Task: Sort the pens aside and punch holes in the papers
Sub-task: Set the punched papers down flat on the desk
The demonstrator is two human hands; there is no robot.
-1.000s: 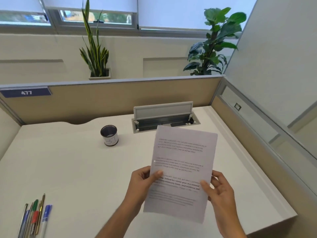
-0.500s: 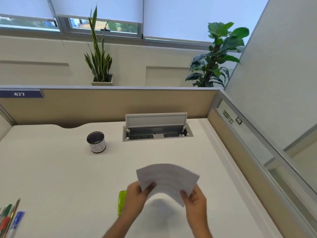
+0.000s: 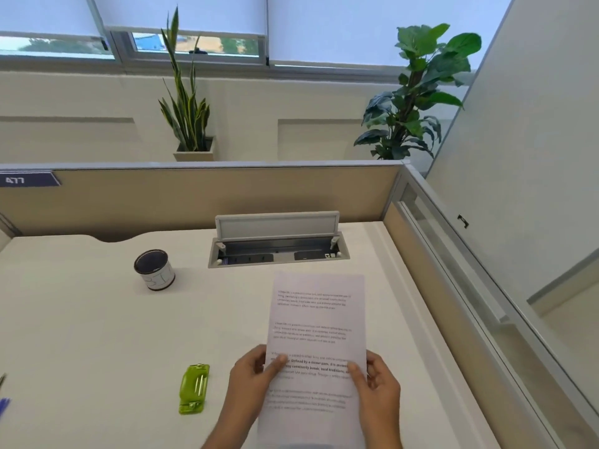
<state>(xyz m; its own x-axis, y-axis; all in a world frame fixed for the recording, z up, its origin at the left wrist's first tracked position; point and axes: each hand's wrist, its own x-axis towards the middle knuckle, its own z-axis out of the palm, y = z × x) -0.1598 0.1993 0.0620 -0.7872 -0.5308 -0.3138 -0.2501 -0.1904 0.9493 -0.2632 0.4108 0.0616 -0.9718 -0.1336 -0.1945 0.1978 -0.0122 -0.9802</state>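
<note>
A printed sheet of paper (image 3: 316, 322) is held flat and lengthwise above the white desk (image 3: 81, 335). My left hand (image 3: 254, 380) grips its left edge, thumb on top. My right hand (image 3: 377, 388) grips its right edge the same way. A green hole punch (image 3: 193, 388) lies on the desk just left of my left hand, apart from the paper. At the far left edge only the tips of the pens (image 3: 3, 403) show, a blue one among them. A dark round pen cup (image 3: 155, 269) stands upright at the back left.
An open cable tray with a raised lid (image 3: 277, 244) is set into the desk behind the paper. Beige partitions (image 3: 194, 196) close the back and right sides. Two potted plants stand beyond the partition.
The paper was upright, then bent and lowered, and is now held flat and stretched out. The view shifted right and the pens slid almost out of frame. The hole punch came into sight.
</note>
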